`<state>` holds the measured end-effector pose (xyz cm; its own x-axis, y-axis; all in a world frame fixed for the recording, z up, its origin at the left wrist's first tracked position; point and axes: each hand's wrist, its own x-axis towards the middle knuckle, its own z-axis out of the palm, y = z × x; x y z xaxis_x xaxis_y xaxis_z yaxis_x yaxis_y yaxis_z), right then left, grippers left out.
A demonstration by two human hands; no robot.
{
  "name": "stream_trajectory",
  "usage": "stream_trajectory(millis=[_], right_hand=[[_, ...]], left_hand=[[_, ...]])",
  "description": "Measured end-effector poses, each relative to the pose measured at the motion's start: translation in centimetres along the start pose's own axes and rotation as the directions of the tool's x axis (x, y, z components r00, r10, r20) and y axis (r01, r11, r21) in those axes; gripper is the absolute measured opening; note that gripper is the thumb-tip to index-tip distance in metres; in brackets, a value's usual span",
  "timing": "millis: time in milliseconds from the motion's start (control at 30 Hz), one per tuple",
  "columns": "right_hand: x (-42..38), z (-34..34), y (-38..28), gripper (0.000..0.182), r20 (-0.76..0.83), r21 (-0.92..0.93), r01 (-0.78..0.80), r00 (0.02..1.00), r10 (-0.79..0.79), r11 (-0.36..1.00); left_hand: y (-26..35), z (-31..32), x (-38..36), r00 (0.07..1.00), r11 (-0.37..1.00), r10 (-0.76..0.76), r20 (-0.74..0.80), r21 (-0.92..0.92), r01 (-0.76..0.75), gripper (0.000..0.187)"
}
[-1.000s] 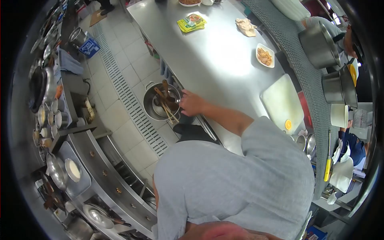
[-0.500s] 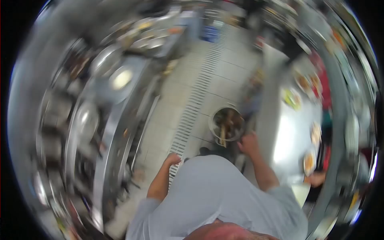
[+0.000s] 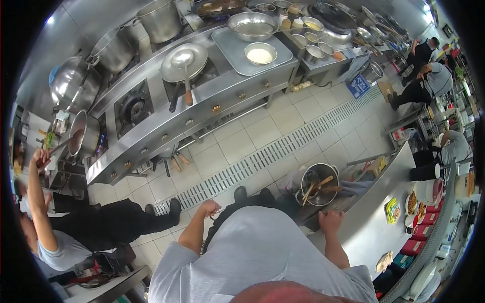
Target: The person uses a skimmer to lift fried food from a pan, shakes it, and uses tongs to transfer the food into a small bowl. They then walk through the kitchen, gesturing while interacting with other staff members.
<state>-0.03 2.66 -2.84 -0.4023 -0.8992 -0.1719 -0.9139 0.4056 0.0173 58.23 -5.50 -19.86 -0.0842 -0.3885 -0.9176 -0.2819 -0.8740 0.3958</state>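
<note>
Beside the long stainless-steel table [image 3: 361, 214] I see a round silver metal pot [image 3: 321, 201]. The right hand [image 3: 331, 220] is loosely curled near it, the left hand [image 3: 208, 208] well apart, half-curled; I can't tell their grip. Brown wooden-handled utensils [image 3: 331, 189] lean inside.

Through my remote feed I counted one left hand [image 3: 208, 207], one right hand [image 3: 331, 221], and one pot [image 3: 323, 200] holding at least two wooden-handled utensils [image 3: 324, 180]. I also made out at least four other people [image 3: 116, 226], one blue box [image 3: 358, 86], one floor grate [image 3: 252, 168], and one tray [image 3: 232, 52] carrying two round bowls [image 3: 252, 28].
</note>
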Motion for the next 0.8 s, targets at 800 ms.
stream_trajectory(millis=[800], right_hand=[[-0.2,0.2,0.7,0.041,-0.007,-0.001,0.045,0.999,-0.045,0.999]], left_hand=[[-9.1,-0.9,4.4,0.902,0.190,0.288,0.322,0.904,-0.383,0.038]])
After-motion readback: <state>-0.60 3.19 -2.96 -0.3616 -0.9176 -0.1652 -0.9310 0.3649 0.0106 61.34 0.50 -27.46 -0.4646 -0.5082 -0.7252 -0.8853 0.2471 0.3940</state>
